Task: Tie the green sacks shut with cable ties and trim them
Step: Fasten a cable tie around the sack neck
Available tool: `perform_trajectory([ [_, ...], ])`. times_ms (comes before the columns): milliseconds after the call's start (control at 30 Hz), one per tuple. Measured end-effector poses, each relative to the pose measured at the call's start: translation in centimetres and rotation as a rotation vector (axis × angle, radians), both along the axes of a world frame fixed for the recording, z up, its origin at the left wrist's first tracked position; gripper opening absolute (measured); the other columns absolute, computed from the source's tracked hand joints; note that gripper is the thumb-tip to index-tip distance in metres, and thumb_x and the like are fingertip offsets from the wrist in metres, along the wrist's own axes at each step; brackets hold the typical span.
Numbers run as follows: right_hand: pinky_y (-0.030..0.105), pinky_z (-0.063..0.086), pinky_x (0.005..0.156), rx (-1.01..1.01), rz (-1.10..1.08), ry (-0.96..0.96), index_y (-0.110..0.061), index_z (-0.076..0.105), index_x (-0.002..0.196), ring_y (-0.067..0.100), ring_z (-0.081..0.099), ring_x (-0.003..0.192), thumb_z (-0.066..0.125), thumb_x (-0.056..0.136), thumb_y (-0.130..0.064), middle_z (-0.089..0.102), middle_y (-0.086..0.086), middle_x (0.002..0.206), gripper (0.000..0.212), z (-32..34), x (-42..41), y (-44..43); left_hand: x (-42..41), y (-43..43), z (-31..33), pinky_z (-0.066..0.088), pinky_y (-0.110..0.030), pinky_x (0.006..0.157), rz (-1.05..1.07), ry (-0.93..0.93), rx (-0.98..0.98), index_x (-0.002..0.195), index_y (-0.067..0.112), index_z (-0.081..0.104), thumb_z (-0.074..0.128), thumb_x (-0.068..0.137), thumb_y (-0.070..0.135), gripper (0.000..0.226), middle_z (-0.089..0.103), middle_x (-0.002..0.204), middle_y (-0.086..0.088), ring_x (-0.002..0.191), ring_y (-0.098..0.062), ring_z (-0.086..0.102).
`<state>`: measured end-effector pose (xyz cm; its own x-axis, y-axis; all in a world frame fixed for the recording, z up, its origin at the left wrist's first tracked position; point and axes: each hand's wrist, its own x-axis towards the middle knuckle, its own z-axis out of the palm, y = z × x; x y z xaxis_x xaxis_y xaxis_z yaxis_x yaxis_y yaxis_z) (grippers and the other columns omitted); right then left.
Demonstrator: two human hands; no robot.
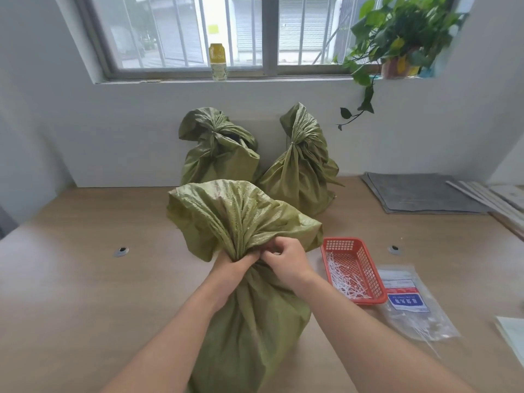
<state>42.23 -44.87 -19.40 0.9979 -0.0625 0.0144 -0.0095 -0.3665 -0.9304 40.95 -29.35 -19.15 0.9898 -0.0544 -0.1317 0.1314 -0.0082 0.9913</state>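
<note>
Gripping the nearest green sack [249, 307] at its gathered neck, left hand [235, 265] beside right hand [283, 260].

No text can be read in full. Reference is the grip, where the left hand [235, 265] and right hand [286, 260] clutch the neck of the green sack [255, 321]. To the right of the grip, on the near side, is a clear plastic bag [425, 321] with a blue label [408, 302]. It carries a row of white characters, upside down from this view and too blurred to read. The white label [397, 282] just beyond it has a red stripe and illegible fine print. Far beyond the grip, the bottle [217, 62] on the sill has a patterned yellowish label with no legible text. The yellow note [213, 28] on the window above it is too small to tell.
</note>
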Motion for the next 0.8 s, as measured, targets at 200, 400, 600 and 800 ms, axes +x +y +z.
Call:
perform_trajectory([
  [200,0.024,0.054,0.087,-0.269,0.172,-0.059,-0.020,0.082,0.093,0.011,0.070,0.091,0.065,0.091,-0.009,0.077,-0.008,0.095,0.021,0.7,0.0,0.3,-0.5,0.5,-1.0,0.051,-0.050,0.101,-0.161,0.276,-0.364,0.126,-0.006,0.068,0.050,0.088,0.030,0.055,0.070,0.119,-0.031,0.106,-0.038,0.069],
  [400,0.028,0.045,0.061,-0.356,0.313,0.045,-0.012,0.071,0.078,0.014,0.055,0.063,0.052,0.089,-0.014,0.062,-0.006,0.067,0.023,2.3,-0.7,0.5,-1.2,-0.4,-1.0,0.051,-0.048,0.103,-0.069,0.230,-0.607,0.124,-0.006,0.069,0.028,0.102,0.042,0.067,0.070,0.117,-0.031,0.105,-0.036,0.071],
  [600,0.032,0.031,0.055,-0.179,0.406,0.143,-0.024,0.044,0.063,0.014,0.038,0.058,0.063,0.084,-0.051,0.040,-0.007,0.061,0.039,2.9,-1.4,0.4,-1.5,-0.5,-0.5,0.045,-0.055,0.112,-0.068,0.220,-0.512,0.128,-0.007,0.066,0.029,0.102,0.043,0.067,0.069,0.120,-0.032,0.112,-0.041,0.067],
  [800,0.044,0.053,0.062,-0.413,0.345,0.019,-0.015,0.063,0.075,0.012,0.055,0.061,0.082,0.056,-0.071,0.066,0.002,0.069,0.062,1.6,-1.3,0.3,-1.4,-0.7,0.0,0.049,-0.049,0.107,-0.094,0.215,-0.539,0.116,-0.001,0.075,0.031,0.101,0.043,0.064,0.070,0.123,-0.026,0.111,-0.035,0.069],
])
